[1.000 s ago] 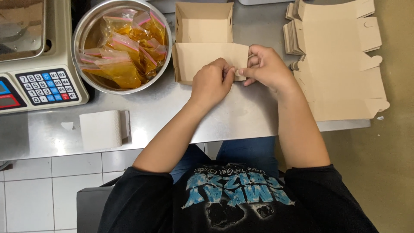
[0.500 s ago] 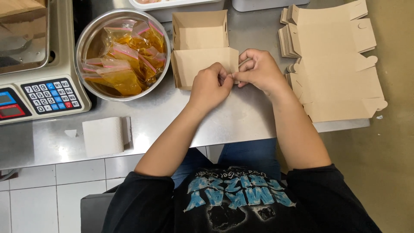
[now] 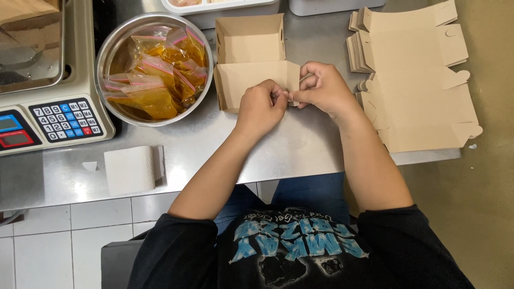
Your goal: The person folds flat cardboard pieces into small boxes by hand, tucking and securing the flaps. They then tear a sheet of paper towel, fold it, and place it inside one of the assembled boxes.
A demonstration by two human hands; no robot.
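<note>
Nearest the camera is the person's black printed shirt (image 3: 300, 251), both bare forearms reaching away over the edge of the steel table (image 3: 214, 155). Down at the near left of that table lies a small white folded paper (image 3: 131, 169), flat and well apart from the hands.

Moving out along the arms, the left hand (image 3: 259, 107) sits curled, fingers drawn together and pinched on the near right corner of a brown cardboard box (image 3: 251, 59). Right beside it, touching at the fingertips, is the right hand (image 3: 321, 88), its fingers also bunched tight and clamped on that same corner flap. The two hands meet just at the box's right end; exactly which flap each fingertip presses is hidden by the knuckles.

The box itself stands in the middle of the table, just beyond the hands, open side up, its near wall folded up towards the person and its far wall upright behind it.

To the left of the box, just beside it, there's a round metal bowl (image 3: 115, 45) filled with small clear bags of amber liquid (image 3: 155, 69), pink strips along their tops. Further left again, a weighing scale (image 3: 59, 112) with a keypad faces the person.

Over on the right, a stack of flat unfolded box blanks (image 3: 423, 80) lies spread out, its left edge near the right hand's wrist.

At the far edge, a white tray (image 3: 219, 8) and a grey container (image 3: 326, 5) are cut off by the frame.
</note>
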